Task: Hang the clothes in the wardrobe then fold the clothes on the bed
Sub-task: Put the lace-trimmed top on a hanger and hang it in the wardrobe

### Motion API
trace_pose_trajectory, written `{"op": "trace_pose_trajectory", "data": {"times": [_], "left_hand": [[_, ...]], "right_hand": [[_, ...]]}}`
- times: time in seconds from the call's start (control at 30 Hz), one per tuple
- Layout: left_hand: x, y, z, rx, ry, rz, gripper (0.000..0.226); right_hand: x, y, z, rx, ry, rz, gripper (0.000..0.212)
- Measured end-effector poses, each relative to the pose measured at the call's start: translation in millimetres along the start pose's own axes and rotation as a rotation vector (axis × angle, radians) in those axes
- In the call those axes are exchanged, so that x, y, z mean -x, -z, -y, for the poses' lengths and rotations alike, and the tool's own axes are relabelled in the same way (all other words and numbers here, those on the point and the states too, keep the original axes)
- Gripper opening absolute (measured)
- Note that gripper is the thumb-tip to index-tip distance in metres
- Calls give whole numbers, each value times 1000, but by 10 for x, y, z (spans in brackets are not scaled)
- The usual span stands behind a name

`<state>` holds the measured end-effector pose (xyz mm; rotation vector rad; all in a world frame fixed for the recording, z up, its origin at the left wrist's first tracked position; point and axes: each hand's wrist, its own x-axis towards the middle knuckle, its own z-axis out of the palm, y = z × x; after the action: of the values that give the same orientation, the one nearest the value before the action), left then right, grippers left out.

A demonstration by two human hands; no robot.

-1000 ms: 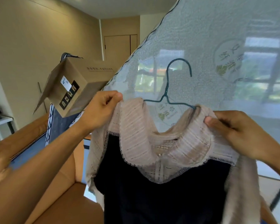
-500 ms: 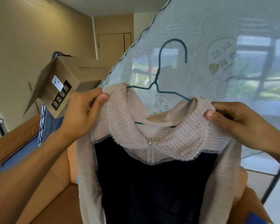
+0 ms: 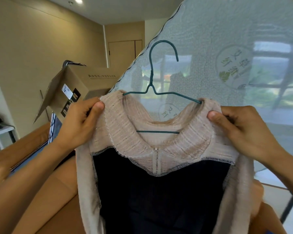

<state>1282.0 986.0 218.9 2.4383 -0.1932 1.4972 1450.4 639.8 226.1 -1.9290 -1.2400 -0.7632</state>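
A pale pink knit top (image 3: 159,149) with a wide ribbed collar and a dark navy body hangs on a teal wire hanger (image 3: 152,76), held up in front of me. My left hand (image 3: 79,122) pinches the collar's left shoulder between thumb and fingers. My right hand (image 3: 243,129) pinches the right shoulder the same way. The hanger's hook stands free above the neckline, and its lower bar shows inside the neck opening. The hanger's ends are hidden under the knit.
A plastic-wrapped mattress (image 3: 227,48) leans upright behind the garment. An open cardboard box (image 3: 78,85) sits at the left on an orange-brown bed frame (image 3: 57,191). A closed door (image 3: 123,53) is at the back, and a small table (image 3: 0,130) at far left.
Both hands have spread the collar over the hanger's shoulders, and the left side of the hanger now shows above the knit. The garment sits straighter and closer to me.
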Motion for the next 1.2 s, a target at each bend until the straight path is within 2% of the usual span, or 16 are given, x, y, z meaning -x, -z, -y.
{"op": "trace_pose_trajectory", "data": {"times": [0.17,0.33,0.47,0.57,0.67,0.8,0.9,1.03,1.2], "left_hand": [[310,287,-33,-147,63,-19,37],[583,742,-290,-422,157,1,37],[450,1106,-516,-436,222,-13,39],[404,1383,-506,-423,265,-50,40],[526,1663,-458,-429,285,-128,42],[824,2081,-358,-452,339,-212,43],[1046,2407,-240,-494,371,-244,44],[1364,2943,-47,-533,415,-270,49],[1687,3619,133,-568,441,-286,51]], "right_hand": [[-20,34,3,-68,-5,-142,56],[-199,-159,175,-195,41,-106,55],[-427,-385,394,-313,113,-101,53],[-605,-593,575,-377,144,-51,56],[-775,-798,794,-371,195,97,58],[-903,-1153,1272,-376,239,245,34],[-949,-1465,1669,-409,226,278,29],[-976,-1896,2270,-427,205,266,40],[-1013,-2358,2984,-483,213,279,33]]}}
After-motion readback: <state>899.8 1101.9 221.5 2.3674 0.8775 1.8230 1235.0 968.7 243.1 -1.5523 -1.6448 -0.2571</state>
